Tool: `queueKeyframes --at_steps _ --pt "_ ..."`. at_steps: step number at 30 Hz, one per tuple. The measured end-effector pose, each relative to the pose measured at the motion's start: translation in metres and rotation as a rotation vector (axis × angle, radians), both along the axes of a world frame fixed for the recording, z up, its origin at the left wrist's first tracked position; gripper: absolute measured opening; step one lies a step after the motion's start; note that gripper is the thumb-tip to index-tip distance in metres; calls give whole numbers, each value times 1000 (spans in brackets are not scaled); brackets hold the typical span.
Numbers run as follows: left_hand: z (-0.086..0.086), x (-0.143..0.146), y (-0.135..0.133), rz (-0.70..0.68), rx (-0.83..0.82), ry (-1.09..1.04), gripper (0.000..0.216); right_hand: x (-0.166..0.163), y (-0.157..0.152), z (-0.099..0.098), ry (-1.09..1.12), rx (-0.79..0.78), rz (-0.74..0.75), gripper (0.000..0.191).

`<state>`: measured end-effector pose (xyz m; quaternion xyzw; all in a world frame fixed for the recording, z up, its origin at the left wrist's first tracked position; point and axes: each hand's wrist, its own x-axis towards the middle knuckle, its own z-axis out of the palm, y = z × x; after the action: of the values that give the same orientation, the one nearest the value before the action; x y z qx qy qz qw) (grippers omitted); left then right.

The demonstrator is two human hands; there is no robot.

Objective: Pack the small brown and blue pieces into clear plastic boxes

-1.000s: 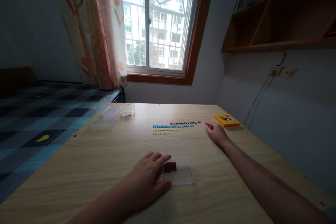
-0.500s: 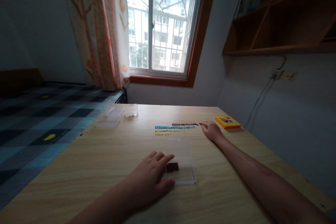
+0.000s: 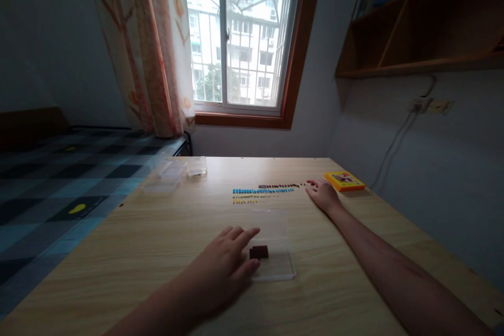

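Note:
My left hand (image 3: 234, 254) lies over the left side of a clear plastic box (image 3: 281, 268), fingers stretched and thumb apart. Inside that box, beside the thumb, are dark brown blocks (image 3: 260, 251). Farther off, my right hand (image 3: 323, 195) rests on the table with its fingers apart, just right of a row of small dark brown pieces (image 3: 277, 186). In front of that row run blue pieces (image 3: 262, 190) and yellow pieces (image 3: 244, 201), all tiny and upright-looking. Nothing shows between the fingers of either hand.
A yellow box (image 3: 344, 181) with a picture on its lid lies right of my right hand. Clear plastic containers (image 3: 169, 170) and a smaller clear box (image 3: 197, 166) stand at the table's far left. A checked bed (image 3: 98, 168) adjoins the left edge.
My right hand has drawn back slightly to the right and its pinched fingers have parted, leaving small dark pieces at the row's end. The left thumb has shifted slightly up over the box.

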<state>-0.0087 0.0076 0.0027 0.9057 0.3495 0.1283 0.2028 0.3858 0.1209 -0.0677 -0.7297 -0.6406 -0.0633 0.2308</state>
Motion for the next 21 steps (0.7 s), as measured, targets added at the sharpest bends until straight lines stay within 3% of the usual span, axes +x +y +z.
queueKeyframes --at_steps 21 --pt "0 -2 1 68 -41 -72 50 1 -16 12 75 -91 17 21"
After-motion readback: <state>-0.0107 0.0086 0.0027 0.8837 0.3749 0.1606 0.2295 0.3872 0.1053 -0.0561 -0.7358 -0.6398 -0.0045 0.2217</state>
